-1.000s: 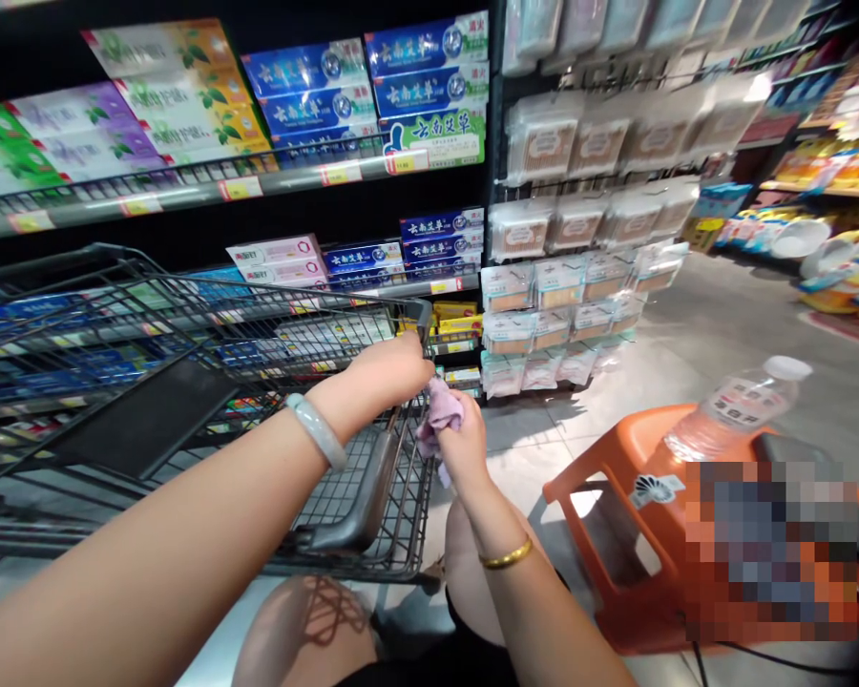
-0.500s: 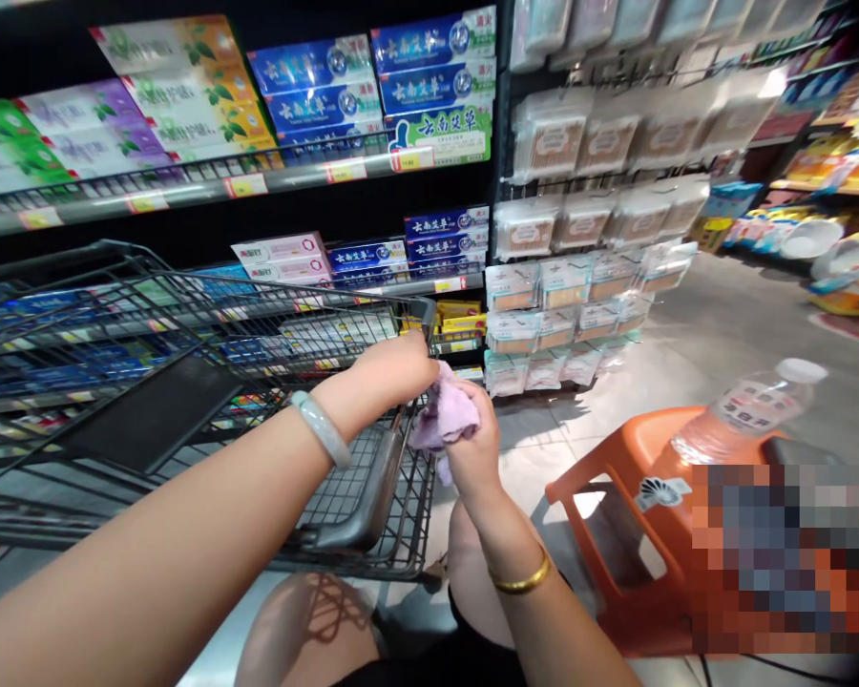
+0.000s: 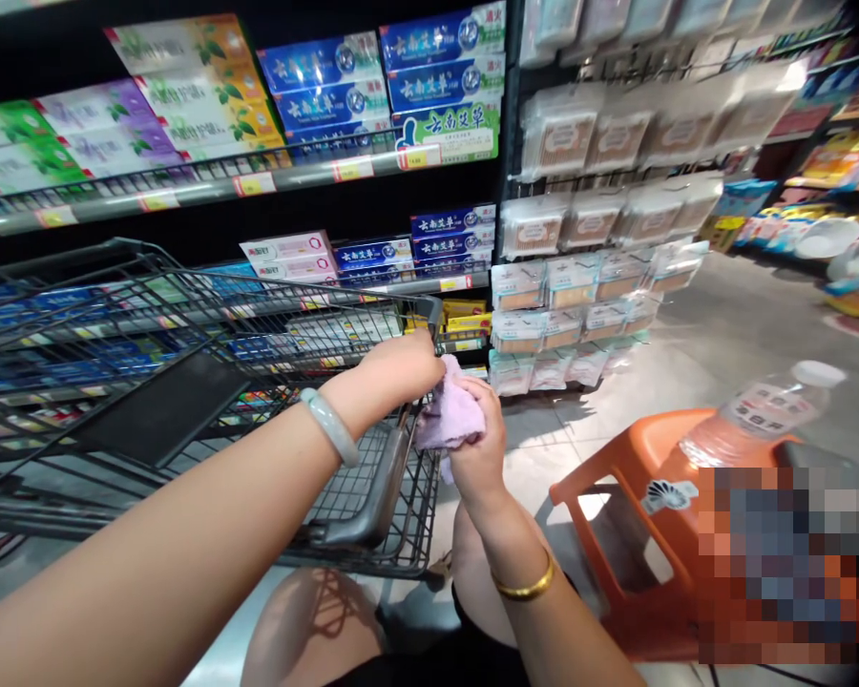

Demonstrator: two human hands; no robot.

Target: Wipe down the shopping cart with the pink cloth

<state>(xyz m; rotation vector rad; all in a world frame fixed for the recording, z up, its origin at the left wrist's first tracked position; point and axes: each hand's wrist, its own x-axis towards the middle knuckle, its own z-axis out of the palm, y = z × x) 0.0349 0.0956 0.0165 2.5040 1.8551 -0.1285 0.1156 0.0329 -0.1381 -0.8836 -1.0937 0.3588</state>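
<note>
My right hand [image 3: 479, 439] is closed on a crumpled light purple cloth [image 3: 452, 410]. The cloth lies against the end of the shopping cart, beside its grey handle [image 3: 379, 506]. Wearing a pale bangle on the wrist, my left hand [image 3: 401, 367] is curled over the upper part of the handle. Its fingers are mostly hidden, and its front edge meets the top of the cloth. The black wire shopping cart [image 3: 258, 305] stands sideways before me, with a dark flap [image 3: 161, 405] inside.
Shelves ahead hold blue toothpaste boxes [image 3: 444, 91]; packaged goods [image 3: 558, 134] hang to their right. By my right knee stands an orange stool [image 3: 616, 496] bearing a clear bottle [image 3: 765, 410] and a pixelated patch. Tiled floor [image 3: 687, 324] stretches beyond.
The whole view has shifted slightly, so things sit a little further right. Both hands stay at the same spot on the cart, and the cloth's folds have moved a little.
</note>
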